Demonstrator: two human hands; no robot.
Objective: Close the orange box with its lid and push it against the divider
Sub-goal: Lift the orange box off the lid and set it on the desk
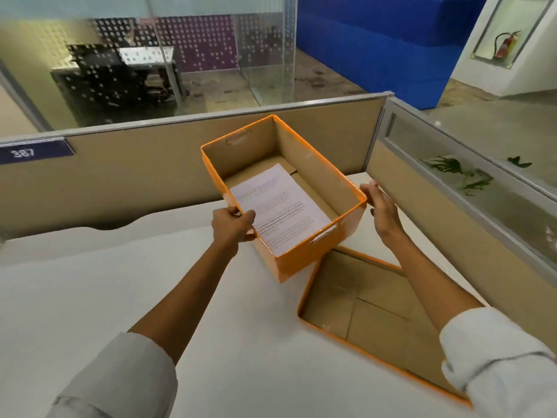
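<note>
The orange box (313, 257) stands open on the white desk, turned at an angle, with a printed paper sheet (280, 206) lying inside it. My left hand (233, 224) grips the box's near-left rim, thumb over the edge. At the box's right corner my right hand (382, 212) rests flat against the outside wall, fingers apart. The orange lid (355, 312) lies upside down on the desk just in front of and to the right of the box, its brown inside facing up; my right forearm crosses over it. The beige divider (150, 173) runs behind the box.
A second divider panel (437, 212) with a glass strip runs along the right side of the desk (150, 297). A number plate (33, 150) hangs on the back divider at the left. Beyond are glass walls and a blue partition.
</note>
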